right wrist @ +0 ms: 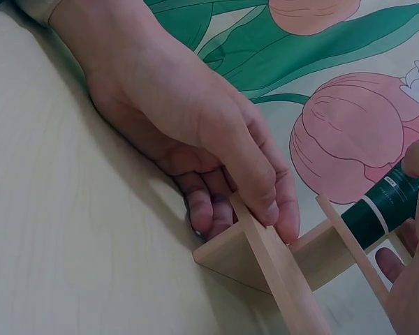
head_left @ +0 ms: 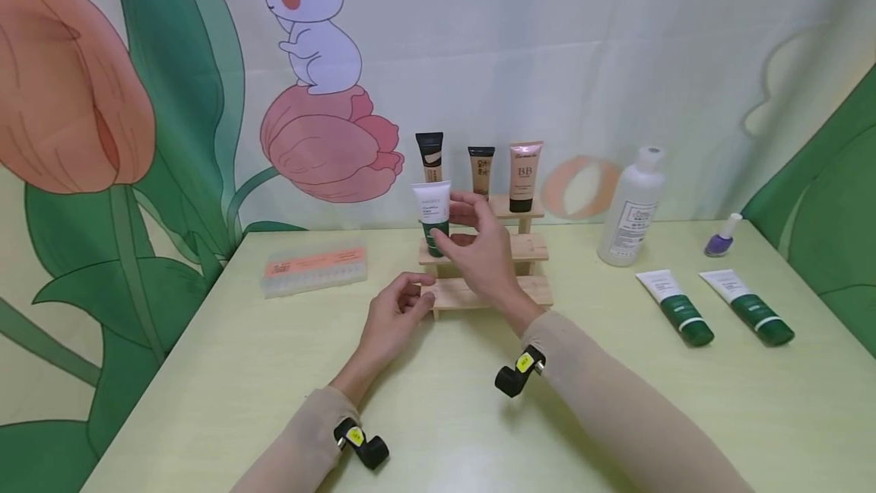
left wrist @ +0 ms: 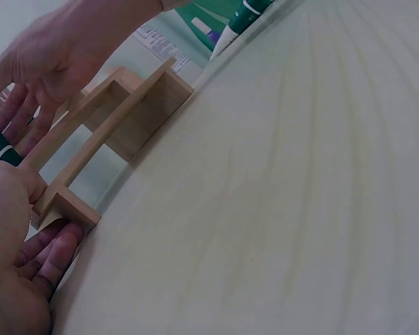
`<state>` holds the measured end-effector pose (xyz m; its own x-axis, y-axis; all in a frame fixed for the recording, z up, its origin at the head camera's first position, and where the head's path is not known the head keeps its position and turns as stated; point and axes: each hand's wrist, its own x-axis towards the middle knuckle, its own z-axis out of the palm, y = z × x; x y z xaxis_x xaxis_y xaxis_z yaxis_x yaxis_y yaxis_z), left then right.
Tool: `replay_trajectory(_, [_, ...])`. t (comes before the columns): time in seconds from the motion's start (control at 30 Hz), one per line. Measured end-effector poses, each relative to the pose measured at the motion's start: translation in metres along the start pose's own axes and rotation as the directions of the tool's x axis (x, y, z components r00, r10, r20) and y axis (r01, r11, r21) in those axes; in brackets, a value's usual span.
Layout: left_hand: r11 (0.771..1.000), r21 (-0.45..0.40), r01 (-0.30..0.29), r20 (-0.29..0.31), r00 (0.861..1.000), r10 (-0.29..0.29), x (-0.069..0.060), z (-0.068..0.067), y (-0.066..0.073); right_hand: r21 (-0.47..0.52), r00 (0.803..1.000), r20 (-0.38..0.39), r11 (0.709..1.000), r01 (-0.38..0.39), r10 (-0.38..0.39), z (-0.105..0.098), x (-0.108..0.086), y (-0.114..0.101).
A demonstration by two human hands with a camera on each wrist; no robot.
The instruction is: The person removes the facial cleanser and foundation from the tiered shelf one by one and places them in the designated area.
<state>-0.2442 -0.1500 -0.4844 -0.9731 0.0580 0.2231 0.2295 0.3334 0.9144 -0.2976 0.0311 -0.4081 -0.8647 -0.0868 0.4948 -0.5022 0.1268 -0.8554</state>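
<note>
A three-tier wooden display stand point(head_left: 455, 294) stands on the table. My left hand point(head_left: 395, 318) grips the left end of its lowest tier, thumb on top and fingers curled at the side, as the left wrist view also shows. On the left end of the middle tier a white-and-green squeeze tube point(head_left: 433, 208) stands upright, cap down. My right hand point(head_left: 484, 246) holds this tube between thumb and fingers; in the right wrist view the tube's green lower part point(right wrist: 387, 202) meets the board. Along the top tier stand a black-topped tube point(head_left: 430, 151), a gold tube point(head_left: 481, 167) and a pink BB cream tube point(head_left: 525, 173).
To the right lie two more white-and-green tubes point(head_left: 676, 309), point(head_left: 747, 308). Behind them stand a clear-white bottle point(head_left: 631, 211) and a small purple nail polish bottle point(head_left: 722, 238). A flat clear case with an orange label point(head_left: 315, 268) lies left of the stand. A printed curtain hangs behind.
</note>
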Motion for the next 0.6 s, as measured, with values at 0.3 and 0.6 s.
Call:
replay_trajectory(0.3, [1.000, -0.001, -0.015, 0.007, 1.000, 0.015, 0.0009, 0.0007, -0.0004, -0.036, 1.000, 0.017, 0.999, -0.020, 0.020, 0.0047, -0.0004, -0.0008])
replay_trajectory(0.6, [1.000, 0.011, -0.008, 0.002, 1.000, 0.008, 0.0004, 0.0002, 0.0001, -0.067, 1.000, 0.005, 0.998, -0.018, 0.019, 0.0094, -0.0008, 0.0013])
